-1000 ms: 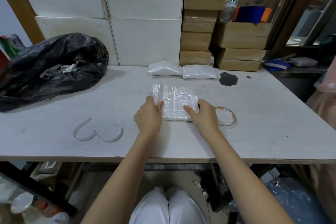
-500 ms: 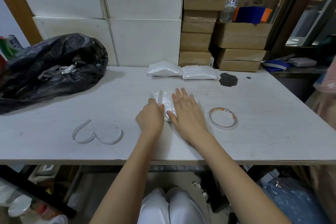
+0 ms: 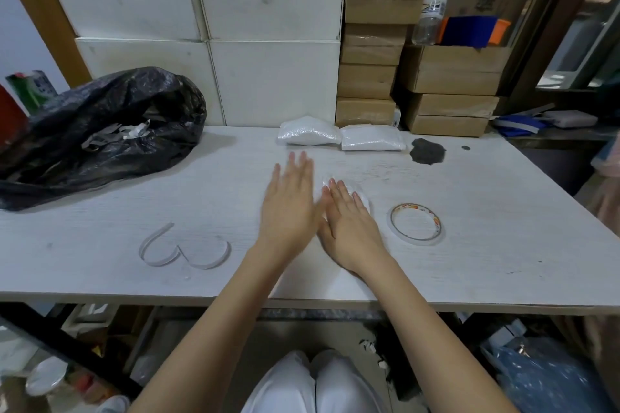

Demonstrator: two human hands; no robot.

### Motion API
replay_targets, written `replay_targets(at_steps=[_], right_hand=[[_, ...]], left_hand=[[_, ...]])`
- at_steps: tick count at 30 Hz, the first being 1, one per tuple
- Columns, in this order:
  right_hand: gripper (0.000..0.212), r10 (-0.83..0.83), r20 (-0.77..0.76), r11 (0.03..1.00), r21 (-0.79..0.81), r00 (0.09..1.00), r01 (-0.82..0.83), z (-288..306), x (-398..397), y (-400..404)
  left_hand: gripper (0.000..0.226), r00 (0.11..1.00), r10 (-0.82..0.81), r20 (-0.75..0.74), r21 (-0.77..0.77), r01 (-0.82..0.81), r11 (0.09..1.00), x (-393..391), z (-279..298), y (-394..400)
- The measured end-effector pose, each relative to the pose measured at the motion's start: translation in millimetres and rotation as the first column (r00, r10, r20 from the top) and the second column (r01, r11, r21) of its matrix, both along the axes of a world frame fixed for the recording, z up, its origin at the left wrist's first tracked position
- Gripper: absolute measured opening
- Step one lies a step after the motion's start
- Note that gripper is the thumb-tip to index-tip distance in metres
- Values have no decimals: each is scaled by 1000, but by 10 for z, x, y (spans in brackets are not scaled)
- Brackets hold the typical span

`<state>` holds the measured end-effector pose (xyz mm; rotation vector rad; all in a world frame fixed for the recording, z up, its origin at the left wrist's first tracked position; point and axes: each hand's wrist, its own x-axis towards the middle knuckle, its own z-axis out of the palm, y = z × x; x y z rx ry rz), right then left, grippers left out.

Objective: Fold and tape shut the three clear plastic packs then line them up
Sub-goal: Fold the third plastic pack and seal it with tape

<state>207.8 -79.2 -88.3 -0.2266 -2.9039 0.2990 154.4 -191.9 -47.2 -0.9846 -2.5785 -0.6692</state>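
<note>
Counter: white, its near edge running straight across just above the person's knees.
Left hand: flat, fingers straight and together, blurred; its grip is fully slack and has hold of nothing; it lies just left of the third pack.
Right hand: flat, palm down, fingers straight, pressing on the third pack; nothing is curled round it.
Third pack: clear plastic, folded small, mostly hidden under the right hand; only its far and right edges show.
Tape roll: lying flat just right of the right hand, apart from the pack.
Curled strips: white, lying left of the left hand with bare counter between.
Open room: bare counter lies beyond the fingertips up to the finished packs, and to the right past the tape roll.
Finished packs: two, side by side and touching, at the far edge.
Dark stain: just right of them.
Black bag: slumped at the far left.
Cardboard boxes: stacked behind the far edge.
</note>
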Motion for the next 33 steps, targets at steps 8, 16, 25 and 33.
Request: replay_targets(at_steps=[8,16,25,33], right_hand=[[67,-30,104,998,53,994,25,7,-14,3],[59,126,88,975,-195,988,-107,209,118,122],[58,160,127,984,-97,979,-148,152,226,87],[53,89,50,978,-191,995,-78,488,117,247]], left_hand=[[61,881,-128,456,-78,183,980,95,-260,13],[61,881,-119,457,-90,180,980,103,-253,15],[60,862,-170,478,-48,218,975,64,-240,-4],[60,970,-218,109,-168,234,958,-327,170,-5]])
